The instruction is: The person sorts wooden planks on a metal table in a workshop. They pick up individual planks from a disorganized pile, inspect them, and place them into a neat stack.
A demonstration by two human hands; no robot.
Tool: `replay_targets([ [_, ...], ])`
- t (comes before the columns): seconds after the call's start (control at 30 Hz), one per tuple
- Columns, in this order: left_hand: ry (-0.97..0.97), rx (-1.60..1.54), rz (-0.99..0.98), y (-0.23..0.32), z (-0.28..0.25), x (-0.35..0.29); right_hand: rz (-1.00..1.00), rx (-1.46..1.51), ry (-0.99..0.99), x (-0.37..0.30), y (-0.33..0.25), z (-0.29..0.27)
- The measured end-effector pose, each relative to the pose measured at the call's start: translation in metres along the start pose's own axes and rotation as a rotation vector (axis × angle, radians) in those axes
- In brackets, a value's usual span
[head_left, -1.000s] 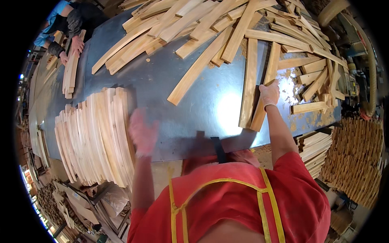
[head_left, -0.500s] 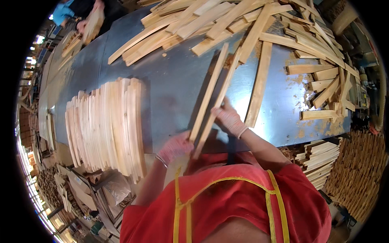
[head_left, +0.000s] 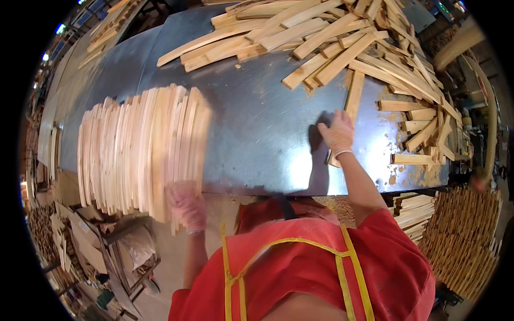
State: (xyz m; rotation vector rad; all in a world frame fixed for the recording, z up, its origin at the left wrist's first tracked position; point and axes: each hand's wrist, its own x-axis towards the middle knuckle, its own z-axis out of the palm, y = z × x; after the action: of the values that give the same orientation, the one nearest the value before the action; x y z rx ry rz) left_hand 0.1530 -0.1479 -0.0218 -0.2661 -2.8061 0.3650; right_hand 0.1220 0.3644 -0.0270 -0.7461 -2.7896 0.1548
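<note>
A row of pale wooden strips stands side by side at the left of the metal-topped table. My left hand, in a thin pinkish glove and smeared by motion, is closed around the near end of the strips at the row's right side; those strips are blurred too. Over a single strip at the right of the table, my right hand is stretched out, its gloved fingers apart. The hand covers the middle of that strip, whose near end shows below the palm.
A loose heap of wooden strips spreads over the far side and right of the table, with sawdust around it. Stacked wood stands at the lower right. A metal-framed cart stands below the row at left.
Two strips held between both hands have gone to the row at left with my left hand. My right hand has let go and moved right, over the single strip.
</note>
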Motion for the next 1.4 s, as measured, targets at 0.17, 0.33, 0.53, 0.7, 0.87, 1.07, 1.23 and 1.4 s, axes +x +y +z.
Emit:
replay_targets([
  [0.17,-0.191,-0.190,0.028,0.019,0.011,0.019,0.449,0.213,-0.446,-0.014,0.023,-0.021],
  [0.33,-0.217,-0.637,0.217,0.142,-0.016,0.054,0.316,0.792,-0.885,-0.075,-0.052,-0.057],
  [0.53,-0.648,-0.544,0.184,0.228,-0.049,0.107,0.308,0.998,-0.436,0.071,0.027,0.016],
  [0.7,-0.693,-0.493,0.175,0.228,-0.027,0.108,0.718,1.537,-0.265,0.250,0.085,0.072],
  [0.87,-0.669,-0.729,0.140,0.218,-0.023,0.110,0.888,1.686,-0.056,0.278,0.074,0.109],
  [1.07,-1.066,-1.972,-0.590,0.172,-0.048,0.102,0.612,2.048,-0.743,0.077,0.022,0.045],
  [1.23,-1.220,-2.110,-0.642,0.191,-0.043,0.135,0.146,1.557,-1.493,-0.090,-0.055,0.019],
  [1.4,-0.924,-1.606,-0.461,0.149,0.013,0.102,-0.630,0.517,-1.441,-0.070,-0.108,-0.035],
])
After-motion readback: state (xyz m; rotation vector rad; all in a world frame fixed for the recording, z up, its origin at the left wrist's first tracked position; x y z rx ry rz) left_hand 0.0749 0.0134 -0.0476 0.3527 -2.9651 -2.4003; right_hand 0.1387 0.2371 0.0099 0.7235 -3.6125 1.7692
